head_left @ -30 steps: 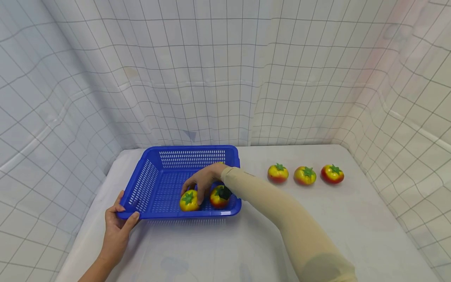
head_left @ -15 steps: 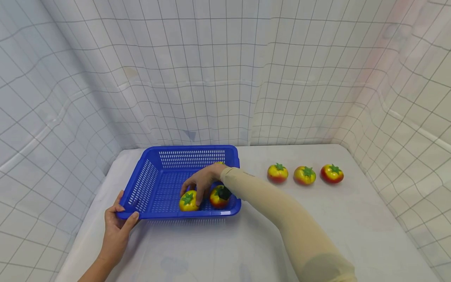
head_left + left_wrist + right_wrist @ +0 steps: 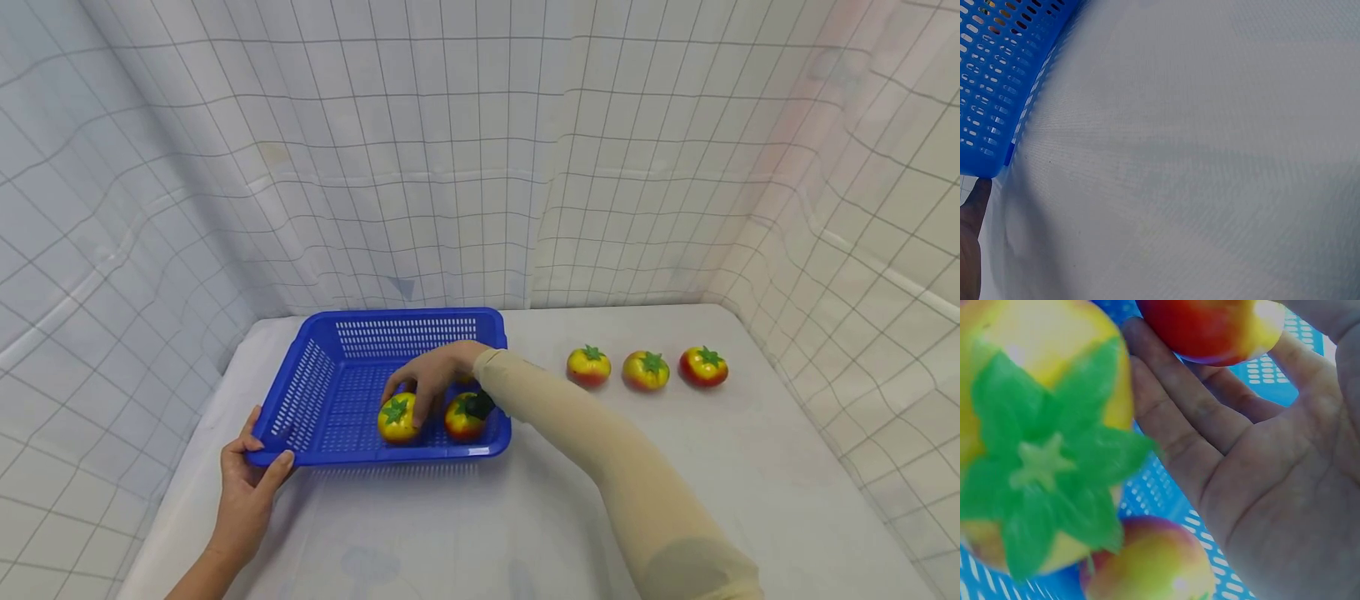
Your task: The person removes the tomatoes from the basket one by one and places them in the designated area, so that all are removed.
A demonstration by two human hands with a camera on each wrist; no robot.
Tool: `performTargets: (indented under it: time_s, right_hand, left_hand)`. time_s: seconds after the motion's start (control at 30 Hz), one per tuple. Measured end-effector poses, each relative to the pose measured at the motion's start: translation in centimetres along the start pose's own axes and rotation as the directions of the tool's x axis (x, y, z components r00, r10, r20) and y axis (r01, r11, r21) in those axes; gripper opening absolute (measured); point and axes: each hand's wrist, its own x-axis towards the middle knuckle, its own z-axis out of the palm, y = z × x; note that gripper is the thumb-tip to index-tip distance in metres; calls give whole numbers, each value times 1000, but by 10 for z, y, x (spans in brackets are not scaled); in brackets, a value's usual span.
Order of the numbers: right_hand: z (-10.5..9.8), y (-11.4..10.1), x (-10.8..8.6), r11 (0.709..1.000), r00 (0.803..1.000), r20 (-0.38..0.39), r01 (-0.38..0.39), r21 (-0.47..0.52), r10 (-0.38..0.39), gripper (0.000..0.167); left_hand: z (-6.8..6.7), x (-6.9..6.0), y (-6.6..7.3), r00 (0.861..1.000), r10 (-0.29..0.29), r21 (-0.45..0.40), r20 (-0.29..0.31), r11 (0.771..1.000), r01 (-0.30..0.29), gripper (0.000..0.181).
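My left hand (image 3: 247, 500) grips the front left corner of the blue basket (image 3: 375, 457), thumb on the rim; the left wrist view shows one finger (image 3: 971, 219) at the basket's corner. Inside the basket, my right hand (image 3: 433, 377) holds a yellow-red toy tomato (image 3: 397, 421) with curled fingers and thumb. In the right wrist view, that tomato (image 3: 1216, 328) shows at the top between fingers and thumb. Beside it, a second tomato (image 3: 464, 418) lies near the basket's front right corner, partly covered by a dark object at my wrist. Another is mostly hidden under my wrist.
Three more toy tomatoes (image 3: 588, 367) (image 3: 646, 371) (image 3: 703, 367) stand in a row on the white table (image 3: 675, 492), right of the basket. Gridded white curtains (image 3: 420, 167) hang behind and at both sides. My right sleeve (image 3: 600, 450) crosses the basket's right edge.
The tomato in my right hand has risen slightly off its earlier spot, and the hand has shifted a little with it. My left hand keeps its grip on the basket corner.
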Motion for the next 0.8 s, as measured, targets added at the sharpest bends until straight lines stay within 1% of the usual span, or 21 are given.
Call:
performTargets:
  time_s: [0.13, 0.23, 0.43, 0.53, 0.63, 0.73, 0.8]
  right_hand:
    - [-6, 0, -9, 998, 998, -31, 52, 19, -51, 53]
    - [-10, 0, -17, 995, 995, -51, 86, 50, -83, 56]
    - [-19, 0, -35, 984, 985, -95, 152, 87, -144, 58]
    - [-24, 0, -46, 980, 977, -121, 185, 72, -176, 58]
    - [-28, 2, -60, 981, 970, -158, 194, 28, -187, 58]
    - [-33, 4, -74, 985, 964, -202, 172, -25, -173, 59]
    - [-35, 7, -82, 986, 962, -219, 165, -24, -166, 60]
  left_hand:
    - [1, 1, -1, 1000, 6, -7, 3, 1000, -6, 36]
    - [1, 1, -2, 1000, 12, -13, 4, 1000, -12, 35]
    - [0, 0, -2, 1000, 25, -31, 3, 999, -25, 35]
    - [0, -1, -1, 1000, 25, -22, 8, 999, -25, 35]
    - [0, -1, 0, 1000, 24, -10, 13, 1000, -23, 35]
    - [0, 0, 0, 1000, 20, -1, 16, 1000, -20, 35]
    - [0, 0, 0, 1000, 16, 7, 17, 1000, -16, 35]
